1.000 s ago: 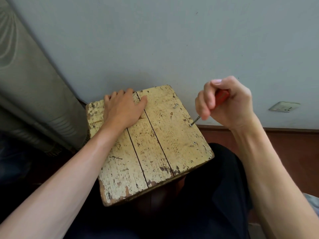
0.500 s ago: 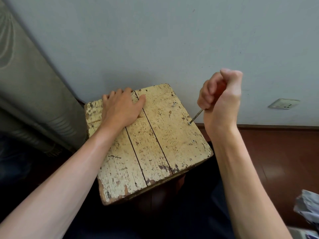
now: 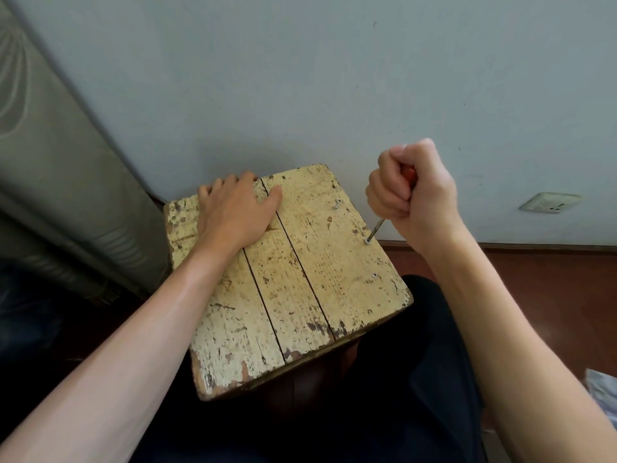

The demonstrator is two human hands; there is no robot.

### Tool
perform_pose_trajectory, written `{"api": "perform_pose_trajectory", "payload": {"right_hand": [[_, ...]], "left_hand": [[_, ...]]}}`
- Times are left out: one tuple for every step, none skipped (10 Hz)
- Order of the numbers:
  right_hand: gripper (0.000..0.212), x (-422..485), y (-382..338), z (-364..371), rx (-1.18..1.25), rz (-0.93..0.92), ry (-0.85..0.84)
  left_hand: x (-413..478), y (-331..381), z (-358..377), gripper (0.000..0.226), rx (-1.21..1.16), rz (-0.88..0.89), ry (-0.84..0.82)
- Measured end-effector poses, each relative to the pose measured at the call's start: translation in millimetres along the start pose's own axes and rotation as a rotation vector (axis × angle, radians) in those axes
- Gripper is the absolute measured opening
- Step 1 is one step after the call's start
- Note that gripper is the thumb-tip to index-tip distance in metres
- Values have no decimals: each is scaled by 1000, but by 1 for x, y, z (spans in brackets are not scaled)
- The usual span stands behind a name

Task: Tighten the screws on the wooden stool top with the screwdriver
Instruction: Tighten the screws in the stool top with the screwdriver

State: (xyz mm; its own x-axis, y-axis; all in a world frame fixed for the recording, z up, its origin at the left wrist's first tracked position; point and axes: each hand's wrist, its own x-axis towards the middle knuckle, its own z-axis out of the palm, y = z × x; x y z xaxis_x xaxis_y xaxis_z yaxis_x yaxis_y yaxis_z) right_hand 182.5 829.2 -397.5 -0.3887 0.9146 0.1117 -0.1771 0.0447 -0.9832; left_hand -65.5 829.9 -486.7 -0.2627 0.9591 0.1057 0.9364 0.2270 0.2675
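The wooden stool top (image 3: 300, 295) is made of worn, yellow-painted planks and rests against my lap. My left hand (image 3: 233, 208) lies flat on its far left part, pressing down. My right hand (image 3: 414, 195) is closed in a fist around the red-handled screwdriver (image 3: 377, 228). The thin metal shaft slants down to a screw (image 3: 367, 242) near the right edge. A raised screw (image 3: 336, 205) stands farther back on the same plank. A flush screw (image 3: 374, 275) sits nearer to me.
A pale wall (image 3: 334, 78) rises right behind the stool, with a socket plate (image 3: 547, 202) low on the right. A grey curtain (image 3: 50, 182) hangs at the left. Red-brown floor (image 3: 551, 289) lies to the right, with crumpled paper (image 3: 604, 392) at the frame edge.
My right hand has rotated around the screwdriver handle, wrist turning while the tip stays on the same screw. My left hand stays flat on the stool.
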Motion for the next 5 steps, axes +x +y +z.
{"api": "perform_pose_trajectory", "payload": {"right_hand": [[44,-6,3,15,86,-87,340],[40,-9,3,29,214,-150,699],[37,-8,4,24,237,-103,744],[33,-7,1,5,195,-5,465],[33,-1,-5,-11,137,-7,54]], "left_hand": [[1,0,0,76,5,-5,0],[0,1,-1,77,9,-7,-2],[1,0,-2,77,9,-15,-1],[0,1,-2,77,3,-14,3],[0,0,-1,77,-2,-13,1]]}}
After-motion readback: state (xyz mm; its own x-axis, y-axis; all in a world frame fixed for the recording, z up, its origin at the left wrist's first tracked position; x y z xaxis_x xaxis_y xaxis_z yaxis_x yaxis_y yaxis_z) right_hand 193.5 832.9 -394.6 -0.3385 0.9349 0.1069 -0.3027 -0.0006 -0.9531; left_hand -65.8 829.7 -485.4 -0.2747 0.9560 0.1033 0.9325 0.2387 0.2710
